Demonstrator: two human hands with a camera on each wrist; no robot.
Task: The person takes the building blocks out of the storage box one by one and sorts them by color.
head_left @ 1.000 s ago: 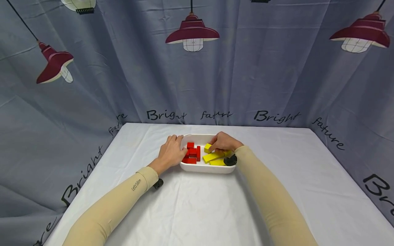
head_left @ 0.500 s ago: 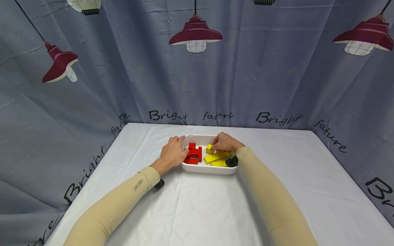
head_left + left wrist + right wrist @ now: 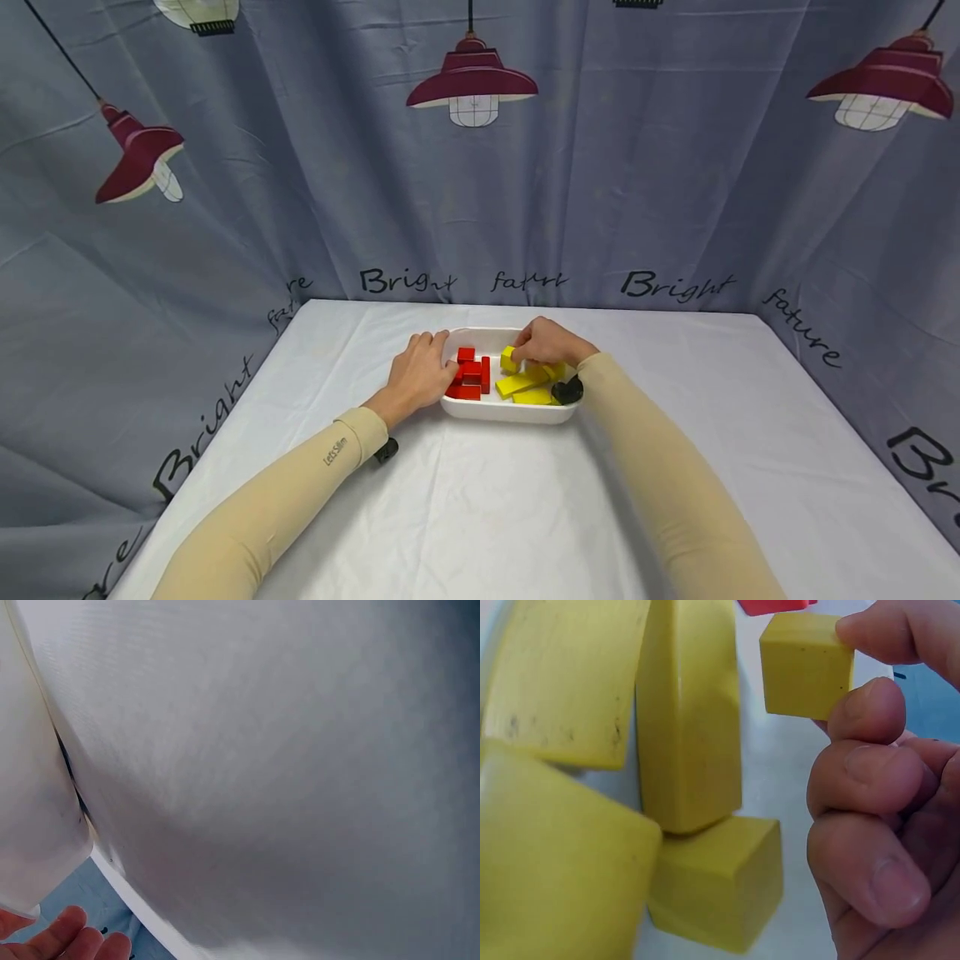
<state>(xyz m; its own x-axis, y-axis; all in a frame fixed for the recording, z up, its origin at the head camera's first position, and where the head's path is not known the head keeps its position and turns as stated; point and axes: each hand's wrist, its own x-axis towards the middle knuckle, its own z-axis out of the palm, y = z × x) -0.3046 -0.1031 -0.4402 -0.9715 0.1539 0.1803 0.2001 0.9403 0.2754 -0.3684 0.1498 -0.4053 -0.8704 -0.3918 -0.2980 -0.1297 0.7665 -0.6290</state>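
A white tray (image 3: 510, 412) holds red blocks (image 3: 471, 372) in its left part and yellow blocks (image 3: 522, 382) in its right part. My left hand (image 3: 420, 371) grips the tray's left end, thumb over the rim and fingers outside; its fingertips (image 3: 71, 937) show beside the tray wall in the left wrist view. My right hand (image 3: 551, 343) reaches over the tray's right part and pinches a small yellow cube (image 3: 808, 664) between thumb and index finger. Its other fingers (image 3: 870, 772) are curled. Several yellow blocks lie close beside that hand; it partly hides some of them.
The tray stands on a table with a white cloth (image 3: 480, 500), toward the far edge. Behind it hangs a grey-blue curtain (image 3: 337, 192) printed with red lamps and lettering. A black wrist camera (image 3: 567, 390) overlaps the tray's right end in the head view.
My right hand has risen very slightly with the yellow cube. My left hand keeps its place on the tray. The head view has shifted a little.
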